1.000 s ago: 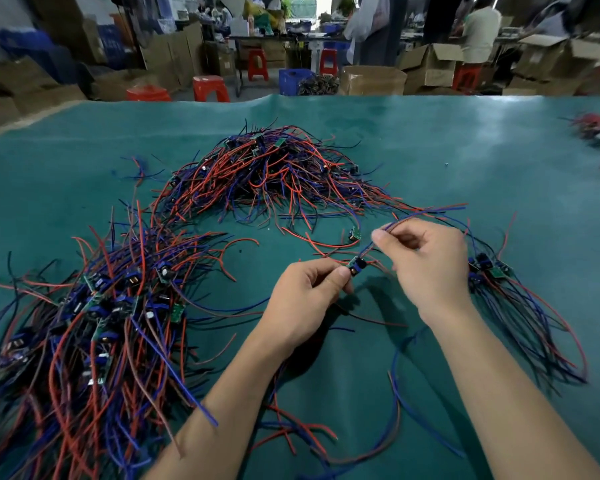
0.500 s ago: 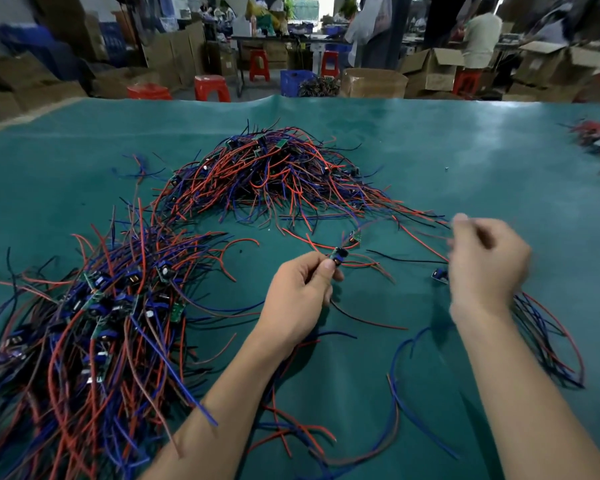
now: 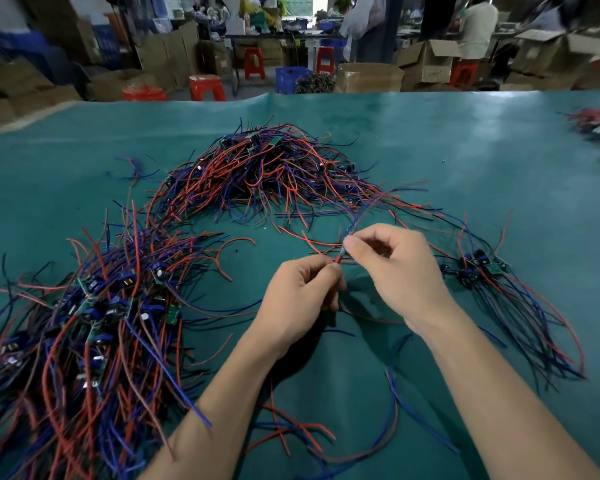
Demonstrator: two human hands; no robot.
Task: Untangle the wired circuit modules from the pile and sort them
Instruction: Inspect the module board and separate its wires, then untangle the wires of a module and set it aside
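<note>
Head view shows the left hand and right hand both pinching one wire over the mat, its length running up-right toward the far pile, with the sorted bunch nearer the right hand.

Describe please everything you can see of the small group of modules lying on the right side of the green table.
The small group of modules lies on the green table beside the right hand, which does not touch it. It holds a few little green boards with dark blue and black parts, clustered together. Their red, blue and black wires trail side by side toward the near right edge, fairly straight, not knotted like the big piles. Finer detail is blurred.
</note>
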